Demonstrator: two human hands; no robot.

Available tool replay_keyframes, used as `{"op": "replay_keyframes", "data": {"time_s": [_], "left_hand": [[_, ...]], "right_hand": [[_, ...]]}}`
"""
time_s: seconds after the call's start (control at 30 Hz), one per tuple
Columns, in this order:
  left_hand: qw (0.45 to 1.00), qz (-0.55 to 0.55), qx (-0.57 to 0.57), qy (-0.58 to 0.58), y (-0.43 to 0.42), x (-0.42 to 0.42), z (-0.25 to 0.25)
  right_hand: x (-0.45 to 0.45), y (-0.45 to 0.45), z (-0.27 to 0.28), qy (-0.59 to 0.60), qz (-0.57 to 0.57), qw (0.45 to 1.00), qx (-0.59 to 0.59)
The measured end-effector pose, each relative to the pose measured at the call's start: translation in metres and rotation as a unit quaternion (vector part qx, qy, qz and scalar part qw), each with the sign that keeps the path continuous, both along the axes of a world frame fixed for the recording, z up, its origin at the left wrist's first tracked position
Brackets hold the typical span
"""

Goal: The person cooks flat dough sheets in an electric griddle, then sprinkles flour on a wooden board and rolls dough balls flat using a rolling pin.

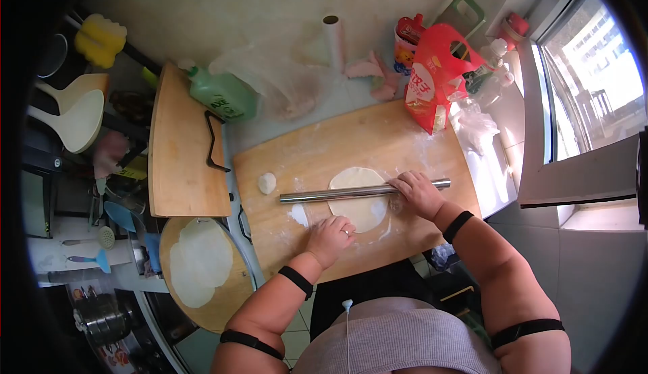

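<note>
A round, flat sheet of dough [361,215] lies on a floured wooden board [290,151]. Across it rests a metal rolling pin [310,197]. My right hand [417,194] is on the pin near its right end, fingers wrapped over it. My left hand [331,240], with a ring on one finger, is at the lower left edge of the dough, below the pin; its fingers are curled and what is under their tips is hidden. A small ball of dough [267,183] sits on the board's left part, and a patch of white flour [298,215] lies beside the dough.
On the left, flat dough sheets [199,263] overlap on a round board [177,306]. Behind stand a green bottle [223,95], a plastic film roll [333,43] and a red bag [432,77]. A second wooden board [182,151] has a black handle. A window is on the right.
</note>
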State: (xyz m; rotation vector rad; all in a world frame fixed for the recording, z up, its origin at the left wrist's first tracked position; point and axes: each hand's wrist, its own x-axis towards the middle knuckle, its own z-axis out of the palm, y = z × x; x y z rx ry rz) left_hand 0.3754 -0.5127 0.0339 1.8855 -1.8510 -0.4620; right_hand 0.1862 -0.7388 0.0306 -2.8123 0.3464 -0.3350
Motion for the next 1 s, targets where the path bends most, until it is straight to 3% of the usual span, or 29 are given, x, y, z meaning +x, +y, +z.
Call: {"op": "replay_keyframes", "data": {"time_s": [0.2,0.27,0.3,0.37,0.4,0.47,0.7,0.77,0.8,0.87,1.0], "left_hand": [[0.997,-0.050,0.060,-0.020,-0.015,0.003,0.006],[0.969,0.109,0.192,0.112,-0.025,0.003,0.020],[0.969,0.108,0.191,0.112,-0.030,0.009,0.014],[0.974,0.219,-0.058,-0.007,-0.040,0.026,-0.009],[0.974,0.219,-0.058,-0.007,-0.047,0.033,-0.012],[0.951,0.308,0.024,-0.029,-0.063,0.042,-0.015],[0.925,0.303,0.217,0.072,-0.093,0.048,0.003],[0.908,0.225,0.339,0.097,-0.094,0.050,0.019],[0.908,0.225,0.339,0.095,-0.090,0.049,0.023],[0.936,0.213,0.150,0.236,-0.075,0.045,0.029],[0.947,0.225,0.040,0.226,-0.043,0.045,0.083]], "right_hand": [[-0.004,-0.001,0.011,-0.001,-0.012,0.999,0.030],[-0.010,-0.001,0.024,-0.023,-0.043,0.997,0.054],[-0.014,0.000,0.029,-0.044,-0.075,0.993,0.078],[-0.023,0.004,0.034,-0.067,-0.122,0.985,0.106],[-0.028,0.006,0.034,-0.088,-0.169,0.972,0.134],[-0.037,0.010,0.033,-0.122,-0.193,0.964,0.135],[-0.073,0.034,0.034,-0.177,-0.271,0.933,0.155],[-0.081,0.040,0.035,-0.178,-0.282,0.928,0.168],[-0.085,0.043,0.036,-0.177,-0.285,0.927,0.169],[-0.091,0.046,0.040,-0.180,-0.289,0.924,0.174],[-0.101,0.051,0.039,-0.198,-0.292,0.921,0.164]]}}
